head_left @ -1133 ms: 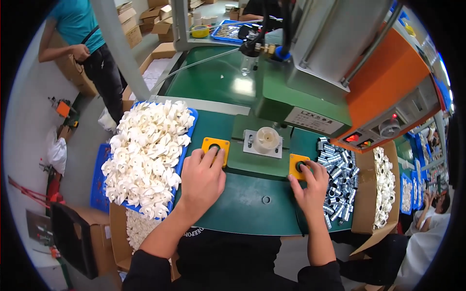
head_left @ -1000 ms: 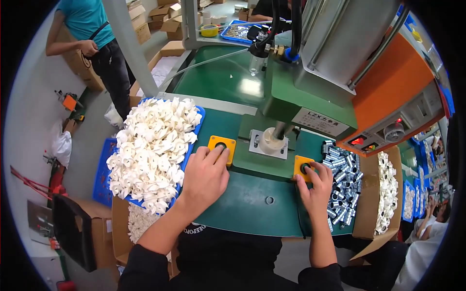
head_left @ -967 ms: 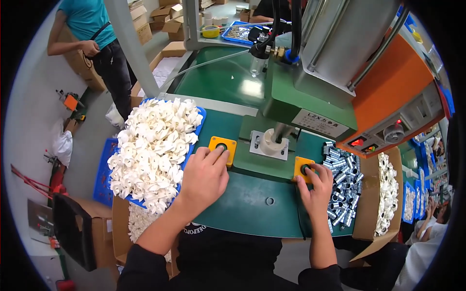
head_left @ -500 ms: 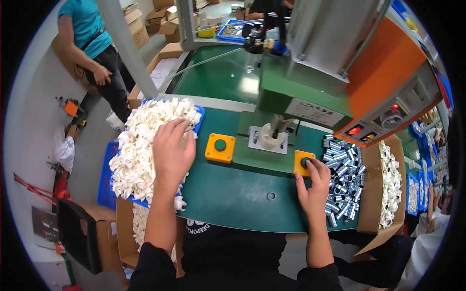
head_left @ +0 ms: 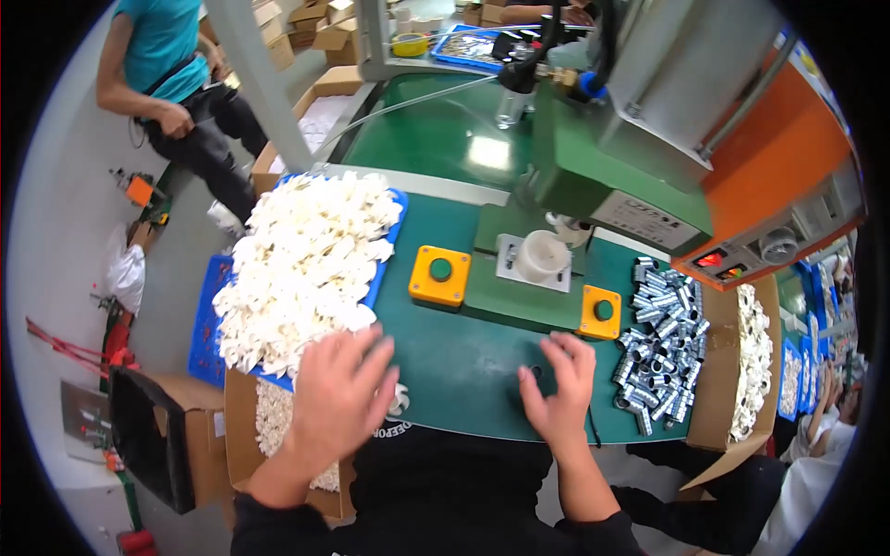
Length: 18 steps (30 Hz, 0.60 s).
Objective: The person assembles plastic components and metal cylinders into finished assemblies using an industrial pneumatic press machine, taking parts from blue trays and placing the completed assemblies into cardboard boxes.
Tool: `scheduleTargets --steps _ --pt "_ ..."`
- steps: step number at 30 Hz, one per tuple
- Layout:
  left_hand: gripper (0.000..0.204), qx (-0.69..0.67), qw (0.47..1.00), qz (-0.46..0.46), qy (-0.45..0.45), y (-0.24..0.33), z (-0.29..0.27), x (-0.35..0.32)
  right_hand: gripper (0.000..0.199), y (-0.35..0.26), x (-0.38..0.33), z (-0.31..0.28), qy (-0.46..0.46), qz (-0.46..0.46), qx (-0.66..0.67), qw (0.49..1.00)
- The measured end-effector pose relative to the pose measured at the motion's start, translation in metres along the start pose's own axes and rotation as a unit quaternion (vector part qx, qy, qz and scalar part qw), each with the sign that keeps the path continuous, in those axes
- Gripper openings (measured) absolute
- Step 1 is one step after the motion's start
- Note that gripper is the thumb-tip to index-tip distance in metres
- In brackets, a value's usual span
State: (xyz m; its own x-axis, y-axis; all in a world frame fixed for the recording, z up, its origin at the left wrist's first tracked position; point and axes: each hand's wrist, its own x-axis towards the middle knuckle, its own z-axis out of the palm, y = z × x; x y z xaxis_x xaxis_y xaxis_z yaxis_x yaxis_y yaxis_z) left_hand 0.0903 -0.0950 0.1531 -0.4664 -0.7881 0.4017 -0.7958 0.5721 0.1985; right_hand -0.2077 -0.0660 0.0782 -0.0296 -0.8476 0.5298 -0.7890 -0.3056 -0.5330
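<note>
- Green worktop [head_left: 464, 366], one, fills the middle of a workshop; at least three other people show around it, one standing in a teal shirt [head_left: 169, 56].
- One press [head_left: 607, 176], green-headed, stands over the worktop, with one orange control box [head_left: 760, 153] at its right.
- One white cup-shaped part [head_left: 542, 258] sits upright on the press's metal plate [head_left: 507, 263]; one more white piece [head_left: 569, 229] shows just behind it.
- Two yellow button boxes [head_left: 438, 290], one green button each, flank the press base; both buttons are untouched.
- Left hand [head_left: 338, 398], blurred, is near the front edge of one heap of white parts [head_left: 306, 264] on a blue tray [head_left: 402, 218]; one white shape [head_left: 399, 400] lies by its thumb, and whether it grips anything I cannot tell.
- Right hand [head_left: 561, 389] is unclenched, thumb and fingers parted around one small ring [head_left: 536, 372]; contact is unclear.
- Dozens of metal tubes [head_left: 660, 343], too heaped to count, lie beside one cardboard box [head_left: 721, 361] of white parts.
</note>
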Motion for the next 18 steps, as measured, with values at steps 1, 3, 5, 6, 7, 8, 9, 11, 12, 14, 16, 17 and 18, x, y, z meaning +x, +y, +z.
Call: scheduleTargets --steps 1,3,5,6,7,8,9,11,12,14,16,17,18 --pt "0.039 0.0 0.999 0.007 -0.048 0.006 0.0 -0.015 0.053 0.002 0.015 -0.001 0.033 -0.005 -0.003 0.999" --pt "0.042 0.003 0.995 0.017 -0.1 0.011 0.006 -0.042 0.063 0.004 0.052 0.004 0.067 0.039 0.025 0.997" --pt "0.045 0.047 0.984 0.021 -0.173 0.01 0.021 -0.056 0.074 -0.002 0.095 0.007 0.085 0.068 0.094 0.99" --pt "0.045 0.047 0.984 0.028 -0.172 0.012 0.025 -0.059 0.067 -0.003 0.113 0.014 0.102 0.078 0.16 0.979" --pt "0.047 0.033 0.985 0.018 -0.165 0.014 0.029 -0.059 0.061 -0.002 0.126 0.016 0.075 0.094 0.187 0.975" --pt "0.049 0.016 0.987 0.012 -0.158 0.016 0.033 -0.057 0.055 0.0 0.135 0.014 0.051 0.111 0.21 0.97" --pt "0.049 0.011 0.988 0.025 -0.155 0.019 0.037 -0.055 0.055 0.0 0.139 0.011 0.06 0.113 0.2 0.971" --pt "0.052 -0.041 0.988 0.011 -0.145 0.025 0.038 -0.049 0.047 -0.003 0.147 0.01 0.045 0.161 0.155 0.974" --pt "0.052 -0.043 0.989 0.019 -0.143 0.027 0.039 -0.045 0.047 0.004 0.146 0.009 0.052 0.161 0.15 0.974" --pt "0.055 -0.111 0.982 0.022 -0.153 0.032 0.038 -0.043 0.042 0.015 0.138 0.018 0.126 -0.03 -0.034 0.991" --pt "0.052 -0.118 0.98 0.022 -0.157 0.032 0.045 -0.045 0.042 0.024 0.122 0.011 0.112 0.0 -0.054 0.992" --pt "0.049 -0.113 0.982 0.023 -0.152 0.033 0.047 -0.046 0.041 0.031 0.113 -0.002 0.151 0.006 -0.039 0.988" --pt "0.047 -0.107 0.983 0.025 -0.147 0.033 0.048 -0.045 0.04 0.04 0.105 -0.019 0.19 0.012 -0.023 0.981"
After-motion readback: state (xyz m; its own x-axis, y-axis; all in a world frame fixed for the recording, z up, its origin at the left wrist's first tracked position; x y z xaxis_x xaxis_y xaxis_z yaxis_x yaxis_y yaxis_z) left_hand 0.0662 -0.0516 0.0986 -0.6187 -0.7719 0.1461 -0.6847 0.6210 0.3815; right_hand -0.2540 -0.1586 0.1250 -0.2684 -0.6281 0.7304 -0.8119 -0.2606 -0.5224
